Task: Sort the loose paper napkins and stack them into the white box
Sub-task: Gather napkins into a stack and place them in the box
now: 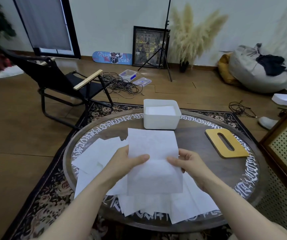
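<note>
The round table (200, 196) carries everything. Loose napkins (96, 158) lie scattered nearer the person than the white box (161, 121), which already holds a stack, apparently awaiting more. Right of the box rests its wooden lid (213, 135), set aside. The left hand (122, 163) and right hand (189, 163) each pinch one napkin (154, 163) by its side edges, raised before the box, likely to straighten it.

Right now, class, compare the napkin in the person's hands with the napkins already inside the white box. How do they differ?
The held napkin is lifted above the table, pinched by the left hand and right hand; the boxed napkins lie flat inside the white box. The held napkin looks single and opened out; the boxed napkins sit as a neat stack. Both are white paper.
</note>
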